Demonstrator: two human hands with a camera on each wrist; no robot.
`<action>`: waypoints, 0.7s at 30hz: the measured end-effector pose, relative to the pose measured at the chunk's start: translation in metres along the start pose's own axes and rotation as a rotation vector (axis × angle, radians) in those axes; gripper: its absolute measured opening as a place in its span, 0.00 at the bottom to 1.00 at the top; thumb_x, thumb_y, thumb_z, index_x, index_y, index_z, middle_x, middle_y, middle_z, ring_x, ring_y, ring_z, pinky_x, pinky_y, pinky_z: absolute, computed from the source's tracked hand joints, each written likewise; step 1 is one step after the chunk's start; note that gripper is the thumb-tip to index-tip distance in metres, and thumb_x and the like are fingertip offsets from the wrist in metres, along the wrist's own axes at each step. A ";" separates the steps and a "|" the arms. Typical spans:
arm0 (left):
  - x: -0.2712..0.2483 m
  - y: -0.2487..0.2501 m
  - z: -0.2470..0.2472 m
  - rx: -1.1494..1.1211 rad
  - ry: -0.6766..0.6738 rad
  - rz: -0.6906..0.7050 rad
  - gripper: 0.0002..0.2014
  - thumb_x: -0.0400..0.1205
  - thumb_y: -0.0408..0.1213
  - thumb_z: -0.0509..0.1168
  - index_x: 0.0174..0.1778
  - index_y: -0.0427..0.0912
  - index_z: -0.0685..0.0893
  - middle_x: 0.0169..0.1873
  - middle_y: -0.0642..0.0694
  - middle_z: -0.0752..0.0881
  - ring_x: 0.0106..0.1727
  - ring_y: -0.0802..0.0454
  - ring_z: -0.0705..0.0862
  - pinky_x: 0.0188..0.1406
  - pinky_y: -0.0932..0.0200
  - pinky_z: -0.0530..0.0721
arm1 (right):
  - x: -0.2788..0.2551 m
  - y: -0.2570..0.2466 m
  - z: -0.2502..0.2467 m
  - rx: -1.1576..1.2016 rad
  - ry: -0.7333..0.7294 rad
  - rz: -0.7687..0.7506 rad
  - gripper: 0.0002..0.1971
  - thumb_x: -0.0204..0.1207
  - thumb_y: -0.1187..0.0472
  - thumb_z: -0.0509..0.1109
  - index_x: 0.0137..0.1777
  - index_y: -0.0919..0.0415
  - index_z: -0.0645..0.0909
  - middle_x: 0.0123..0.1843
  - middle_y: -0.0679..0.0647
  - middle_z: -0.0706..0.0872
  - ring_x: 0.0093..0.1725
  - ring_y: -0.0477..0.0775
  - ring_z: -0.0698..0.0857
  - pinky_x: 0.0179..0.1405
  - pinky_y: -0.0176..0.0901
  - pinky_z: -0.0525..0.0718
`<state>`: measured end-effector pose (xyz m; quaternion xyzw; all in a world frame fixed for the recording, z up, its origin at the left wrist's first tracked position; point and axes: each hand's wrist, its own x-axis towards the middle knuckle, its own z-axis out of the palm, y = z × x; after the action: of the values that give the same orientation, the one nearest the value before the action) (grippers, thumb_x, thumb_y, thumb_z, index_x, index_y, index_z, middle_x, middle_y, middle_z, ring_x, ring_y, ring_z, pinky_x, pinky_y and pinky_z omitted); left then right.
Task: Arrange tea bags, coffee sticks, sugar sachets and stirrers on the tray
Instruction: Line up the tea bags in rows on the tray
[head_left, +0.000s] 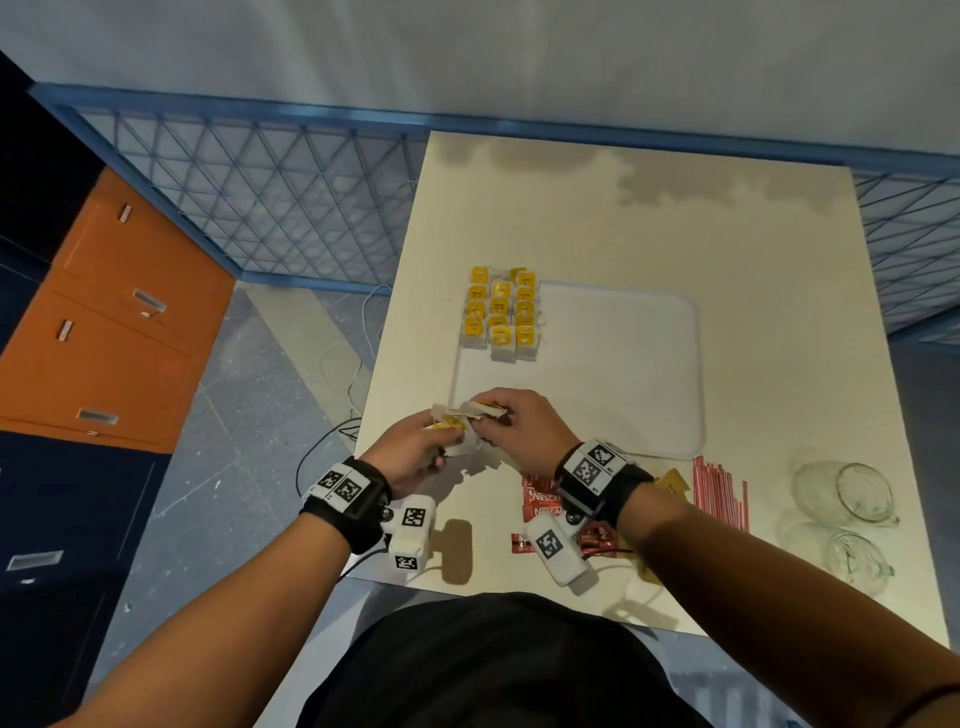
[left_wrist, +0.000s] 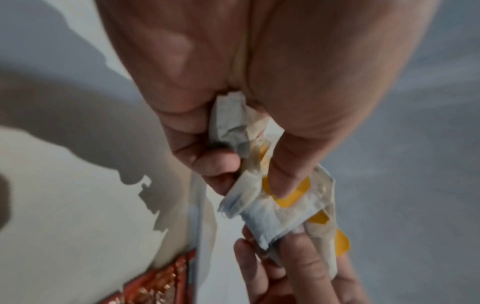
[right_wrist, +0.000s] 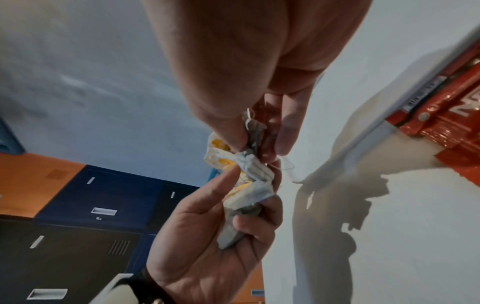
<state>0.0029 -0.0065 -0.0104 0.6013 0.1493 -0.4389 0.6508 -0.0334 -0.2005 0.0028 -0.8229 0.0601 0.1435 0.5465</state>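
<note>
Both hands meet above the near left corner of the white tray (head_left: 691, 374). My left hand (head_left: 415, 452) grips a bunch of white tea bags with yellow tags (head_left: 457, 423), thumb pressed on top of them (left_wrist: 285, 197). My right hand (head_left: 519, 421) pinches one tea bag (right_wrist: 249, 144) at the top of that bunch. Several tea bags (head_left: 501, 314) lie in neat rows on the tray's far left corner. Red coffee sticks (head_left: 543, 506) lie near the table's front edge, partly under my right wrist. Red-and-white stirrers (head_left: 719, 491) lie to their right, beside a yellow sachet (head_left: 672, 483).
Two clear glass cups (head_left: 844, 493) lie on their sides at the table's right front. The cream table (head_left: 675, 223) ends just left of my left hand. Orange and dark blue lockers (head_left: 104, 322) stand to the left, with cables (head_left: 343, 374) on the floor.
</note>
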 end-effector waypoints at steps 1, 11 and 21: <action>0.000 0.003 0.002 -0.064 -0.004 -0.021 0.07 0.86 0.32 0.65 0.57 0.43 0.87 0.43 0.46 0.88 0.37 0.58 0.81 0.29 0.68 0.73 | -0.001 -0.001 -0.002 0.002 0.022 -0.007 0.11 0.78 0.60 0.74 0.57 0.48 0.91 0.49 0.40 0.92 0.48 0.37 0.88 0.49 0.31 0.83; 0.011 0.021 0.041 -0.404 -0.018 -0.133 0.15 0.85 0.35 0.58 0.62 0.34 0.85 0.53 0.34 0.90 0.47 0.41 0.91 0.41 0.51 0.92 | 0.001 -0.003 -0.001 -0.148 0.204 -0.057 0.14 0.79 0.62 0.75 0.64 0.55 0.88 0.55 0.55 0.87 0.55 0.55 0.85 0.56 0.47 0.83; 0.004 0.036 0.050 -0.224 -0.133 -0.048 0.08 0.86 0.44 0.65 0.57 0.45 0.83 0.47 0.42 0.88 0.42 0.53 0.88 0.37 0.60 0.89 | -0.005 -0.009 -0.012 -0.226 0.103 -0.127 0.21 0.77 0.64 0.73 0.70 0.54 0.84 0.58 0.55 0.86 0.57 0.55 0.85 0.57 0.45 0.81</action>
<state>0.0154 -0.0581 0.0215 0.4909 0.1681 -0.4736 0.7117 -0.0341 -0.2083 0.0164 -0.8875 0.0192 0.0722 0.4548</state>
